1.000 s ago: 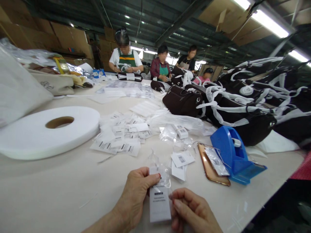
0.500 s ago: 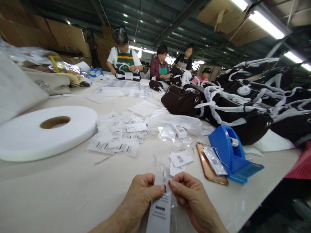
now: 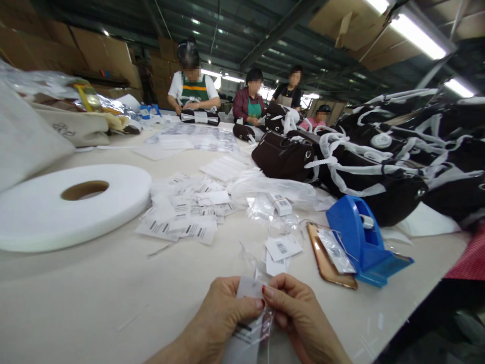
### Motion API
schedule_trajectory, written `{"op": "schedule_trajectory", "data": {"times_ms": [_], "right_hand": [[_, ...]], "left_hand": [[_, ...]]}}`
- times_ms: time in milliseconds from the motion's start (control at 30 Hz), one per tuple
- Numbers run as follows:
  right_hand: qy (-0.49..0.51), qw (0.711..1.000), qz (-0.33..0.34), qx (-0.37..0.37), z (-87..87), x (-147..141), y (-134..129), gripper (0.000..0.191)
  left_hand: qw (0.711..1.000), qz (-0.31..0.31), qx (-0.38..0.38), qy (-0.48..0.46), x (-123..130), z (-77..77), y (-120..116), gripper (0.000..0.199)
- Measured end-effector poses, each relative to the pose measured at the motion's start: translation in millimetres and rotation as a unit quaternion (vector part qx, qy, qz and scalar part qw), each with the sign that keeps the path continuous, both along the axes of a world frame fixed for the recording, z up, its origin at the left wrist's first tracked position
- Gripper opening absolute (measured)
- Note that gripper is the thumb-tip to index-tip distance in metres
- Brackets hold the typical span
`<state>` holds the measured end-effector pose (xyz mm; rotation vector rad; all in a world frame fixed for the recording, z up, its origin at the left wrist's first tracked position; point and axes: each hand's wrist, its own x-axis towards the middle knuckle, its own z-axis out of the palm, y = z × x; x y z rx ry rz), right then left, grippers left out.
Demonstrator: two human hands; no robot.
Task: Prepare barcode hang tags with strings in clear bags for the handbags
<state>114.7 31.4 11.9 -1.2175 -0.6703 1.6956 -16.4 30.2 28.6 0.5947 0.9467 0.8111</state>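
Close to the table's front edge, my left hand (image 3: 227, 318) pinches a long white printed label (image 3: 244, 344), its thumb lying across the face. My right hand (image 3: 297, 316) is closed beside it, thumb and forefinger at the label's right edge and on a clear plastic strip (image 3: 267, 326). The thumbtips nearly meet. A thin clear piece of plastic (image 3: 250, 260) sticks up beyond the label's top end. White barcode tags (image 3: 283, 247) lie just past my hands. Farther left spreads a loose pile of printed labels (image 3: 182, 215).
On the left lies a big white roll (image 3: 34, 212). A blue tape dispenser (image 3: 352, 237) stands at right beside a phone case (image 3: 322, 273). Dark bags (image 3: 282, 156) with white-wrapped straps are heaped behind it. Several co-workers (image 3: 195, 91) handle bags across the table (image 3: 94, 298).
The label has tilted and slipped lower between my hands, its print now partly covered. My right fingers have closed in toward my left thumb.
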Motion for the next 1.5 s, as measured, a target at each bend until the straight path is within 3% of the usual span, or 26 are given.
{"op": "schedule_trajectory", "data": {"times_ms": [367, 500, 733, 1100, 1500], "right_hand": [[-0.029, 0.999, 0.045, 0.005, 2.8, 8.4, -2.8, 0.025], [-0.083, 0.990, 0.109, 0.030, 5.7, 17.8, -1.0, 0.023], [-0.120, 0.970, 0.210, 0.018, 22.1, 29.4, 7.7, 0.019], [-0.141, 0.971, 0.191, -0.027, 23.3, 20.4, 11.8, 0.008], [-0.179, 0.973, 0.142, -0.018, 23.7, 10.7, 11.1, 0.012]], "left_hand": [[1.000, -0.026, 0.013, 0.012, -2.6, -0.1, 0.7, 0.024], [0.997, -0.048, 0.019, 0.057, -6.0, 1.0, 1.6, 0.016], [0.992, -0.118, 0.017, 0.034, -7.4, 4.2, 1.4, 0.012], [0.969, -0.167, 0.108, 0.145, -8.1, -12.6, 2.0, 0.006], [0.927, -0.193, 0.186, 0.262, -7.8, 0.4, 0.7, 0.021]]}}
